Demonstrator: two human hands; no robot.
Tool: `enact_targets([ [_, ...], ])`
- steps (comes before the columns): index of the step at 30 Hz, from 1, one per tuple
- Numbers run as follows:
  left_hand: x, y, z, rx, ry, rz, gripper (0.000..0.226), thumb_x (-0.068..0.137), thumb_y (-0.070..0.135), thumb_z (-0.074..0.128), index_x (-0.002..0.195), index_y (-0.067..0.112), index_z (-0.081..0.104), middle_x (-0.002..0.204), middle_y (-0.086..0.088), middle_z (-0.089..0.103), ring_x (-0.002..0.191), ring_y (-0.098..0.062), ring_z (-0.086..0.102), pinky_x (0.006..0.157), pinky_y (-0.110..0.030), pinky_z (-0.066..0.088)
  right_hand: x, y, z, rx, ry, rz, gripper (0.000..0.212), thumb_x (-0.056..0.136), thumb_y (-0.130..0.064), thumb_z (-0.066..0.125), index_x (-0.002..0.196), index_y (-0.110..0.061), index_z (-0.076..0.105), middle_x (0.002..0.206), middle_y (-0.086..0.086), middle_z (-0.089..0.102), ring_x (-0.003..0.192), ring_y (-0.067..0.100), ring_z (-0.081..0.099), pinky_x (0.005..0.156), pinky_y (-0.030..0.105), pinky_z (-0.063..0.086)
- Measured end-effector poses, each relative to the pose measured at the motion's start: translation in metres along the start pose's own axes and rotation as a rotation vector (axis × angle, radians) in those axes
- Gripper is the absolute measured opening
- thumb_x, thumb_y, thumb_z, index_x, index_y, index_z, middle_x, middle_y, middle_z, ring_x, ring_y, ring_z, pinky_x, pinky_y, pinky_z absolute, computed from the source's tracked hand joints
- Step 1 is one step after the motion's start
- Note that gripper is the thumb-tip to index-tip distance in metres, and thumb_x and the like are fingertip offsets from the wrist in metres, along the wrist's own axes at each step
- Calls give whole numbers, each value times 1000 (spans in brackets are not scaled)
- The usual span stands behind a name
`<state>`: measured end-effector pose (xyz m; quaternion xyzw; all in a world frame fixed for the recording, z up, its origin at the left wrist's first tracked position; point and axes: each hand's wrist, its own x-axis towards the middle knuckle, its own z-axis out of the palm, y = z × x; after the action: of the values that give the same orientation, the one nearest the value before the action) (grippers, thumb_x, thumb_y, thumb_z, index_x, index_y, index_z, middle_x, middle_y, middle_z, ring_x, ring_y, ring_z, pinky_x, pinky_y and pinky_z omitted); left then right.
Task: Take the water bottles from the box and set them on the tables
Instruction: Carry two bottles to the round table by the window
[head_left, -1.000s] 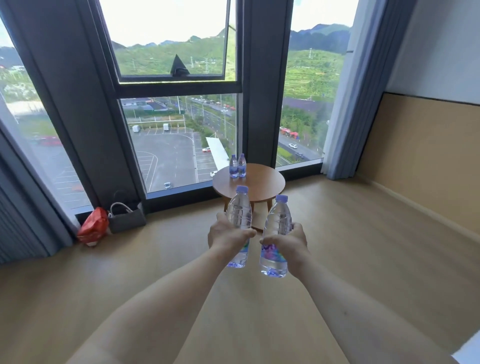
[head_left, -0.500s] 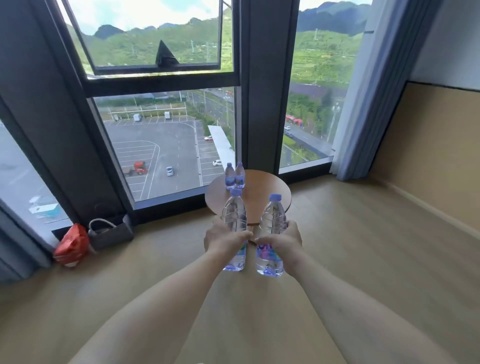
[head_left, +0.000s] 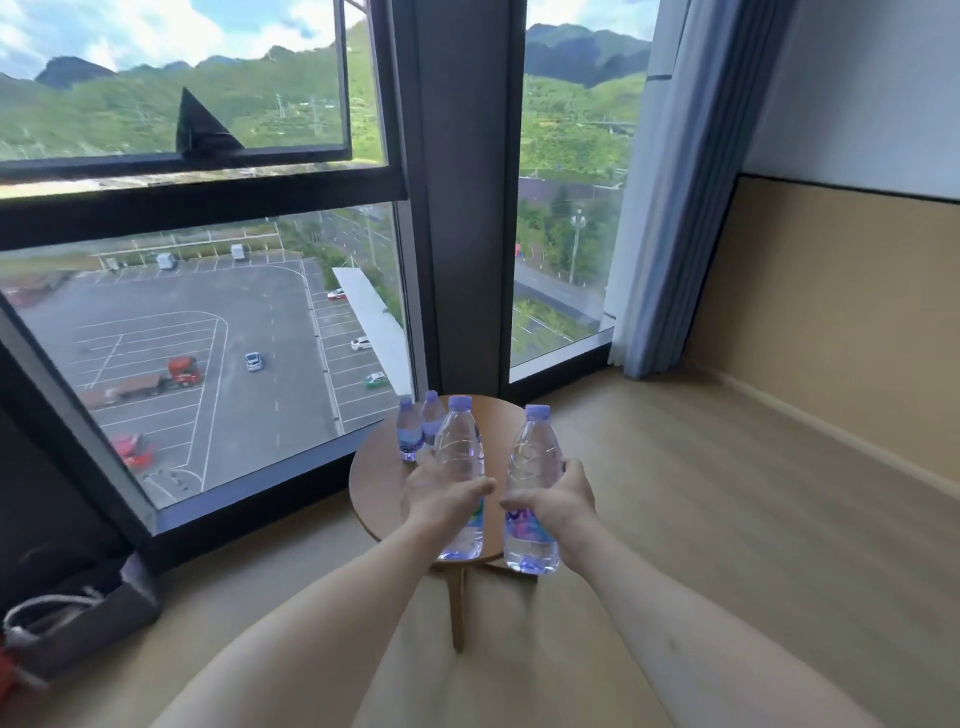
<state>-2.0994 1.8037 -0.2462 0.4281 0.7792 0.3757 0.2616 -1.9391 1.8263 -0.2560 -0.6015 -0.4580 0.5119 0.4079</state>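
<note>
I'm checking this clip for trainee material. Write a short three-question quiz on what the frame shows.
1. True or false: each hand holds one water bottle.
2. How many bottles already stand on the round table?
3. Where do the standing bottles sit? A) far-left edge, near the window B) centre C) near edge

Key:
1. True. The left hand grips the left bottle, and the right hand grips the right bottle, both upright.
2. Two bottles on the table.
3. A.
</note>
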Motion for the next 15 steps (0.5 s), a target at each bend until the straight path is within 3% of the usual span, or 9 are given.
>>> enact_targets([
  [8, 112, 13, 18, -93, -95, 26, 75, 64, 48, 87, 121, 28, 41, 108, -5, 66, 101, -29, 66, 91, -50, 55, 106, -10, 35, -33, 71, 21, 104, 39, -14, 97, 131, -23, 48, 123, 4, 61, 110, 29, 65, 90, 48, 60],
  [15, 213, 8, 58, -199, -110, -91, 77, 64, 56, 86, 122, 26, 45, 112, -5, 65, 105, -29, 64, 95, -50, 54, 224, -11, 65, -116, -20, 128, 97, 47, -14, 96, 129, -21, 45, 108, 4, 65, 97, 27, 68, 87, 48, 60],
])
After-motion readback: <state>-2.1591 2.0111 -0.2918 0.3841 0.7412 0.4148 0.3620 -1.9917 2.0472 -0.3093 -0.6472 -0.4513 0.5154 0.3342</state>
